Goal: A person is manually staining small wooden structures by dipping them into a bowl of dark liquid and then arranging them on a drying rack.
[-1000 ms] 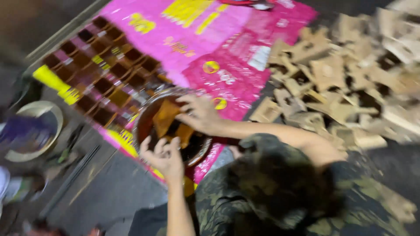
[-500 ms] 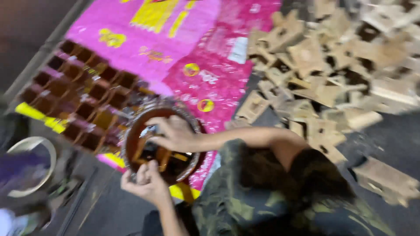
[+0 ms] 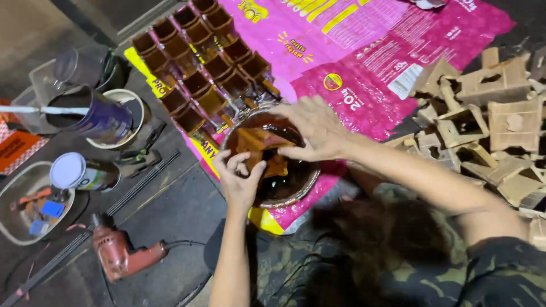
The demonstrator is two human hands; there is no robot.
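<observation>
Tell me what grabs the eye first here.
The bright pink printed sack spread over the floor, with both hands, left hand and right hand, working a wooden piece in a bowl of dark stain at centre. Stained boxes line up upper left; pale unstained ones pile right.

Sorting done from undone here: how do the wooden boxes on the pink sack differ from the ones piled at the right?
The boxes on the pink sack are dark brown, look wet, and sit in neat rows with openings up. The pile at the right is pale bare wood, jumbled at all angles on the dark floor. Both look like the same small open wooden boxes.
</observation>
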